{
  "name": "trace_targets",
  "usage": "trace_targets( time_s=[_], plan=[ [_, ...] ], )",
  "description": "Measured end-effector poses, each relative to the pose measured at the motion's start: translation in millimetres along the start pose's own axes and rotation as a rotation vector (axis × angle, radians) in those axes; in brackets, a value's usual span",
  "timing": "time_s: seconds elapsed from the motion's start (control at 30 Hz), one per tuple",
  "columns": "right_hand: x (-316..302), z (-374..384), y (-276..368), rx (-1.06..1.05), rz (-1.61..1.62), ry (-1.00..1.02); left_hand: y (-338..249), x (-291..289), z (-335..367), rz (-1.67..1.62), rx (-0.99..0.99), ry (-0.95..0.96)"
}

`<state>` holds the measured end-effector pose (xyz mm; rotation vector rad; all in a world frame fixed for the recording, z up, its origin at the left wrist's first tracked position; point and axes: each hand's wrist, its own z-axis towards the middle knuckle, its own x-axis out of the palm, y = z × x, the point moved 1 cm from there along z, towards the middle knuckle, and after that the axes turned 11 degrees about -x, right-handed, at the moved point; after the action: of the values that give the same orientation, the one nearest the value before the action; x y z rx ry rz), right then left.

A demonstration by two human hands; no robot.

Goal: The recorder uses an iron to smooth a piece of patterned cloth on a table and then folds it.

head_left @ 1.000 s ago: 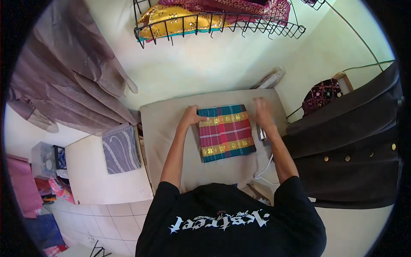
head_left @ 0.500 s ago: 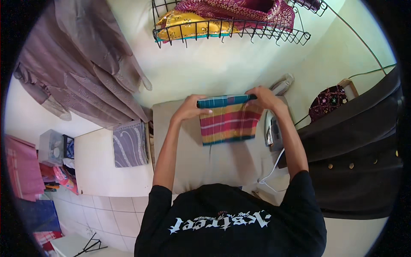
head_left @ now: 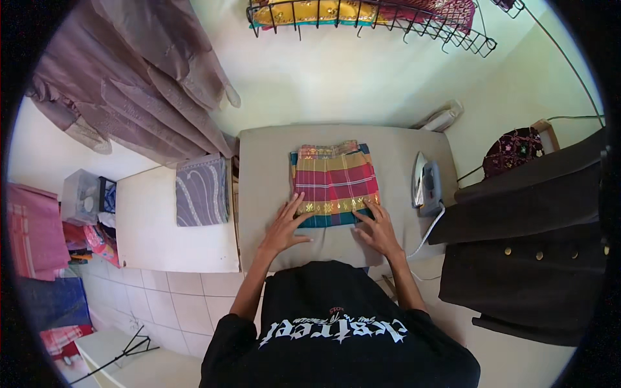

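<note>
A folded plaid cloth (head_left: 333, 184), red, mustard and teal with gold trim, lies flat on the beige padded ironing surface (head_left: 265, 168). At its near left corner my left hand (head_left: 284, 226) rests with fingers spread, the fingertips on the cloth's edge. My right hand (head_left: 378, 231) touches the near right corner, its fingers apart as well. Neither hand grasps anything. To the right of the cloth an iron (head_left: 427, 186) with a grey body stands on the same surface, its white cord running toward me.
On the left, a white table (head_left: 145, 249) bears a folded grey patterned cloth (head_left: 202, 192). A purple-grey curtain (head_left: 139, 84) hangs above it. Dark garments (head_left: 517, 258) with buttons hang at the right. A black wire rack (head_left: 362, 19) with folded fabrics is on the far wall.
The cloth, held up by its top edge between both hands, now lies flat on the padded surface. Both hands have let go and moved down to its near edge. The view has shifted slightly.
</note>
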<state>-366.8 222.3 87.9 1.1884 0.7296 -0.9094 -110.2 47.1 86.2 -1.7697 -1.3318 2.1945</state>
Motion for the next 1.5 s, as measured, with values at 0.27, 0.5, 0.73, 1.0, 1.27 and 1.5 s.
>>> trace_targets(
  time_s=[0.27, 0.5, 0.73, 1.0, 1.27, 1.5],
  plan=[
    [22, 28, -48, 0.634, 0.252, -0.331, -6, 20, 45, -0.312, -0.559, -0.266],
    [-3, 33, -63, 0.476, -0.121, -0.201, 4, 25, 53, -0.252, -0.545, -0.397],
    [-83, -10, -224, 0.767, -0.7, -0.415, 6, 22, 60, -0.197, -0.637, -0.422],
    [-118, 54, -132, 0.865, 0.572, -0.192, 26, 28, 50, -0.352, -0.568, -0.539],
    [-41, 156, 16, 0.638, 0.925, -0.134, 36, 38, 56, -0.385, -0.503, -0.568],
    [104, 192, 3, 0.313, 0.35, -0.19, 36, 33, 52, -0.656, -0.595, -0.58]
  ],
)
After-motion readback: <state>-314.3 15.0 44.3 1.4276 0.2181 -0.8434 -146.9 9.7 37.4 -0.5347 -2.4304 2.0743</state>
